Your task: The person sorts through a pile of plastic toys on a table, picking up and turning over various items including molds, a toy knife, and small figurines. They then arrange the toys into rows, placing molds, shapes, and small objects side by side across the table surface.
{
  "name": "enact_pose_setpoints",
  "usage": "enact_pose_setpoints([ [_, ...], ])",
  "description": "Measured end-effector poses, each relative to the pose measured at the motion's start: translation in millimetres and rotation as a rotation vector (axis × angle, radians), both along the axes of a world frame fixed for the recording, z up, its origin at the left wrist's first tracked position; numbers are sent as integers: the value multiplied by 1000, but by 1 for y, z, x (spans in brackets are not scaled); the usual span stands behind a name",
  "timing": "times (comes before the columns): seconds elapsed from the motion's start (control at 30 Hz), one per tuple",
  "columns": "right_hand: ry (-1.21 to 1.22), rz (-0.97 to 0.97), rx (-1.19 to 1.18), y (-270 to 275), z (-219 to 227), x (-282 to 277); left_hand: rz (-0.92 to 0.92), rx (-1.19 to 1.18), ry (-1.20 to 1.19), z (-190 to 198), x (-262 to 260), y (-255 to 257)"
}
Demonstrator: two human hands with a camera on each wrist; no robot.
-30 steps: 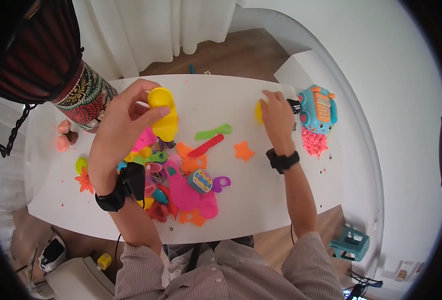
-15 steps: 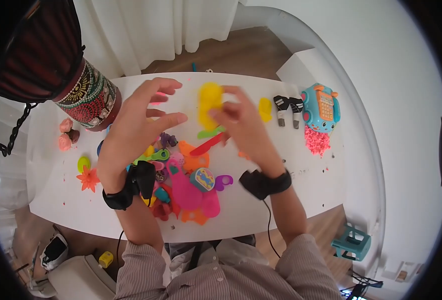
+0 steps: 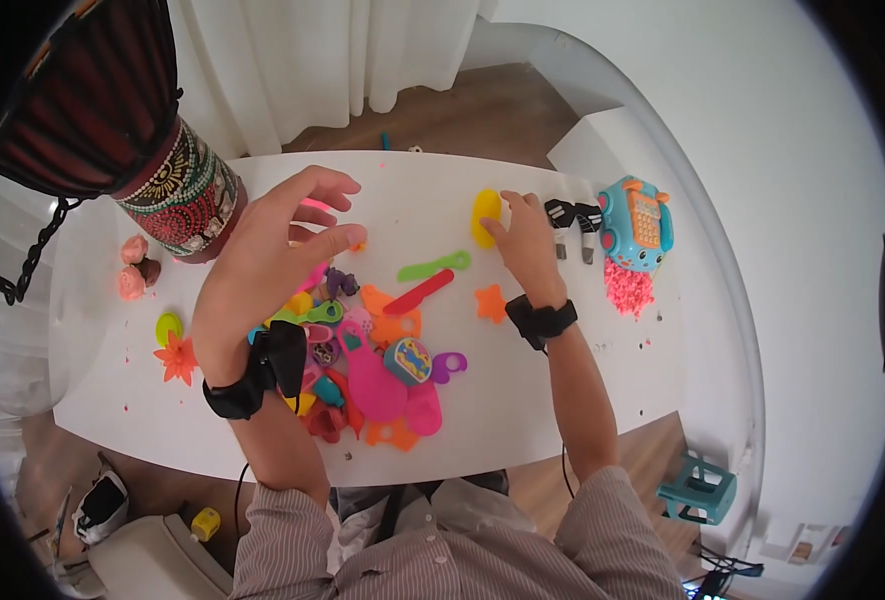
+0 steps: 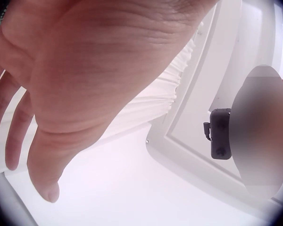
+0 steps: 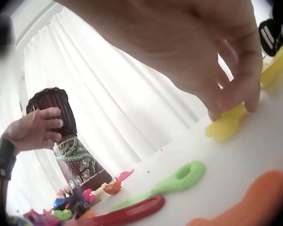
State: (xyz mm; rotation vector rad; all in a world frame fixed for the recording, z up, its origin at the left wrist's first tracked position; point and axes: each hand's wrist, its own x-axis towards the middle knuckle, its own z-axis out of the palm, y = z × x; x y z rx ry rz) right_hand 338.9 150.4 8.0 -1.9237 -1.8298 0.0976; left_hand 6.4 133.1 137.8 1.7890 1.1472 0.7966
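On the white table, a flat yellow toy piece with rounded lobes (image 3: 484, 218) lies at the back, right of the middle. My right hand (image 3: 529, 245) pinches it at its right side, and the right wrist view shows fingertips (image 5: 251, 104) on the yellow piece (image 5: 225, 127). A second yellow piece (image 5: 275, 70) is just beyond those fingers. My left hand (image 3: 267, 265) is raised over the back left of a toy pile, holding nothing, with fingers spread and thumb apart. In the left wrist view the palm (image 4: 85, 70) faces the camera.
A green toy knife (image 3: 432, 265), a red knife (image 3: 419, 291) and an orange star (image 3: 490, 303) lie between the hands. Pink and orange toys (image 3: 377, 385) are heaped front left. A drum (image 3: 187, 195) stands at left; a toy phone (image 3: 637, 222) and pink crumbs (image 3: 627, 288) are at right.
The yellow piece has gone from my left hand to my right, then over to the right and down onto the table. My left hand has stayed raised near the pile.
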Motion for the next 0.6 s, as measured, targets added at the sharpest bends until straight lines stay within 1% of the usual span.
enact_pose_setpoints([
  [0.07, -12, -31, -35, -5, 11, 5, 4, -63, -20, 0, -1, -1],
  [0.1, -23, -67, -71, -8, 16, 8, 9, -65, -20, -1, -2, -2],
  [0.2, -74, -94, -130, -14, 25, 25, -13, -23, -20, -3, -2, 0],
  [0.33, -94, -43, -178, -24, 8, 37, -26, -13, -11, -5, -1, 1],
  [0.4, -37, -38, -130, -24, 3, 39, -30, 3, -1, -5, -3, 0],
  [0.53, -40, -21, -95, -16, -4, 47, -40, -32, -7, -5, -2, 1],
  [0.6, -111, 13, -118, -12, -5, 51, -47, -29, -11, -5, -2, 1],
])
